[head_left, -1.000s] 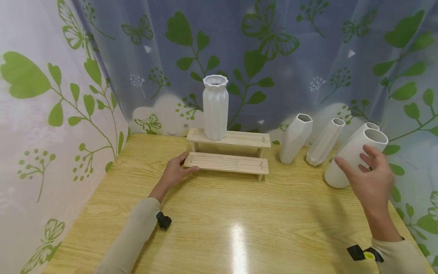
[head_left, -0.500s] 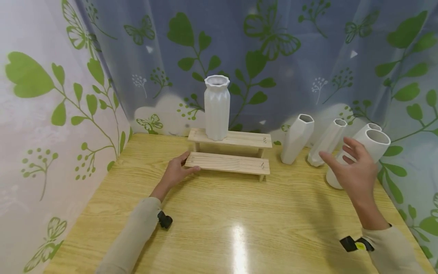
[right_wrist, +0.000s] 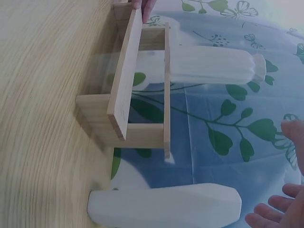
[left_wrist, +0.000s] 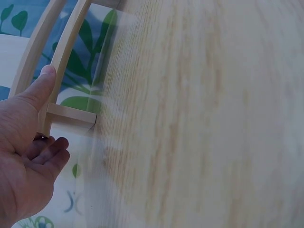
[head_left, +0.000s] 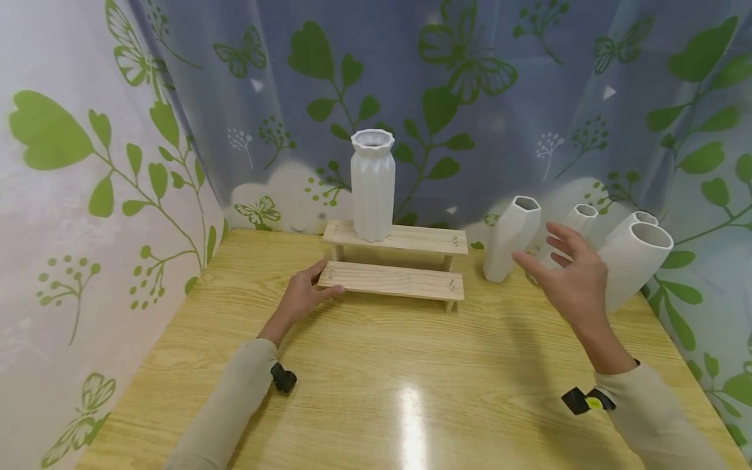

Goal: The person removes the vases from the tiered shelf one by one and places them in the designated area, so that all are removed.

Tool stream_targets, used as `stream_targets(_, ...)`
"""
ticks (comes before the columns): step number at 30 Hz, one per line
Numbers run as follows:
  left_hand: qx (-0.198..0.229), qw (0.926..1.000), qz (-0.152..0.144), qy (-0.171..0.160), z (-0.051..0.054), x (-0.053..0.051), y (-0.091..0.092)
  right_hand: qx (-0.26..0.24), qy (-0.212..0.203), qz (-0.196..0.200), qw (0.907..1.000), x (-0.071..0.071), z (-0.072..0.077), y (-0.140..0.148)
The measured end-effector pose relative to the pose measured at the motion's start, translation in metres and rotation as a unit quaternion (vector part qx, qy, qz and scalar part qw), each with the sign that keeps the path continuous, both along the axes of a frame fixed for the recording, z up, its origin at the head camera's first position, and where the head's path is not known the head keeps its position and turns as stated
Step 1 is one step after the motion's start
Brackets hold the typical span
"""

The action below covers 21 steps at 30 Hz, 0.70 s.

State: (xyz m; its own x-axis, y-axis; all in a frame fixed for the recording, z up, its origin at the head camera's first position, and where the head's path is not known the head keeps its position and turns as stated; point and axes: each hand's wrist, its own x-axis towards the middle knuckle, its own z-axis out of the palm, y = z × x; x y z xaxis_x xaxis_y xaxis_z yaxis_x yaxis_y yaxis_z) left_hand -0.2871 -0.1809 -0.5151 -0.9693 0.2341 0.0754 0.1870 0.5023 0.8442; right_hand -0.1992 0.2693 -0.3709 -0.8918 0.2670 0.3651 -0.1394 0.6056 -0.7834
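Observation:
My left hand (head_left: pixel 299 297) grips the left end of the lower shelf of a two-step wooden stand (head_left: pixel 393 281), thumb along the front edge. In the left wrist view its fingers (left_wrist: pixel 54 154) curl by the shelf's end. A white pleated vase (head_left: pixel 373 189) with a scalloped rim stands upright on the upper shelf, left of centre. Off to the right, my right hand (head_left: pixel 572 281) hovers with spread, slightly bent fingers and holds nothing. Nearest to it are a white faceted vase (head_left: pixel 511 241) and a slimmer white vase (head_left: pixel 583 225), which it partly covers.
Right of the hand stands a wide, smooth white vase (head_left: pixel 631 267), with another vase (head_left: pixel 646 217) mostly hidden behind it. A patterned curtain (head_left: pixel 493 143) closes off the back and sides of the wooden table (head_left: pixel 352 385).
My right hand has moved left, from in front of the wide smooth vase to in front of the slimmer one, near the faceted vase. The left hand and stand stay put.

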Motion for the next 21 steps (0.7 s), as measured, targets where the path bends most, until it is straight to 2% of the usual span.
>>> stream_targets(10, -0.001, 0.9999, -0.001, -0.013, 0.000, 0.002, -0.002, -0.015, 0.017, 0.066, 0.9976, -0.017, -0.005, -0.020)
stream_targets(21, 0.001, 0.9999, -0.001, -0.013, -0.002, 0.002, -0.002, -0.020, 0.026, 0.105, 0.9939, -0.034, -0.005, -0.047)
